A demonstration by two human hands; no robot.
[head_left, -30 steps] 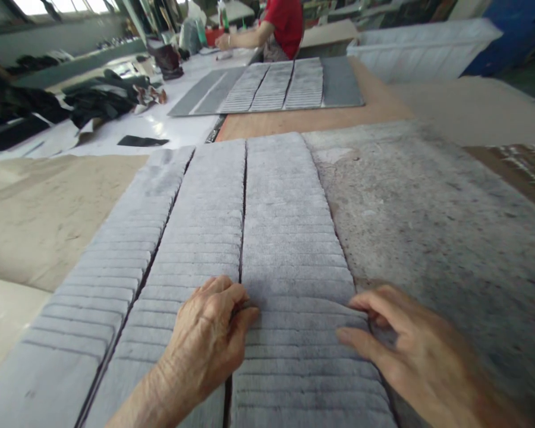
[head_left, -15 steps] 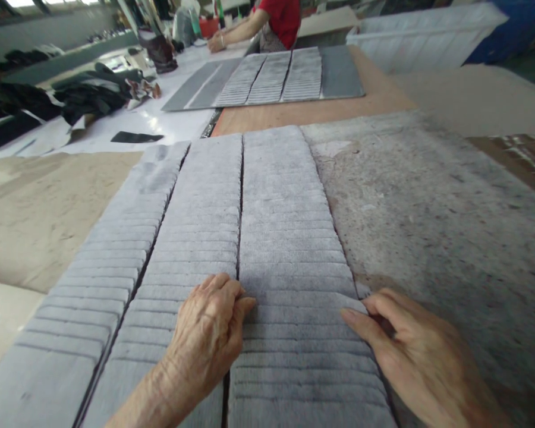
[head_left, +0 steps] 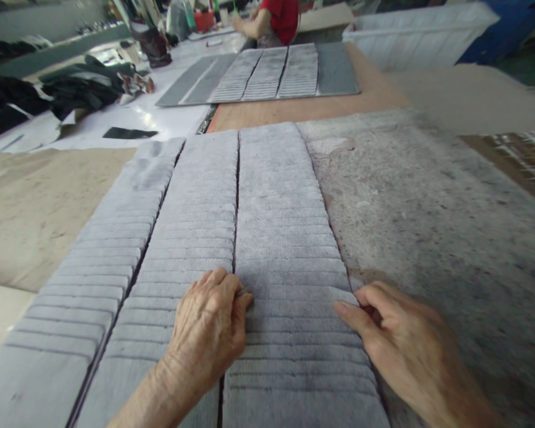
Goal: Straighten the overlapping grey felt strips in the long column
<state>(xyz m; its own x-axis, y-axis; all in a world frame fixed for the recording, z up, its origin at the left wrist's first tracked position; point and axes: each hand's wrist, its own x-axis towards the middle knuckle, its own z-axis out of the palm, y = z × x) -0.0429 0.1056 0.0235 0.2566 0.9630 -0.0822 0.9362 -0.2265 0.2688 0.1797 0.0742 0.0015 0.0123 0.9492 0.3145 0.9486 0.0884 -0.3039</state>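
The left hand (head_left: 209,330) pinched one side of a grey felt piece (head_left: 289,297) and the right hand (head_left: 401,351) pinched the other. It lay in the right row (head_left: 280,196) on the counter (head_left: 428,226). They seemed to be straightening it. Next it needed squaring. Far off, a person in red (head_left: 279,18) worked.

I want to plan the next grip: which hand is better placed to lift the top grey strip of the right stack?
Right, probably. The right hand has fingers at the strip's outer edge; the left hand pinches at the gap.
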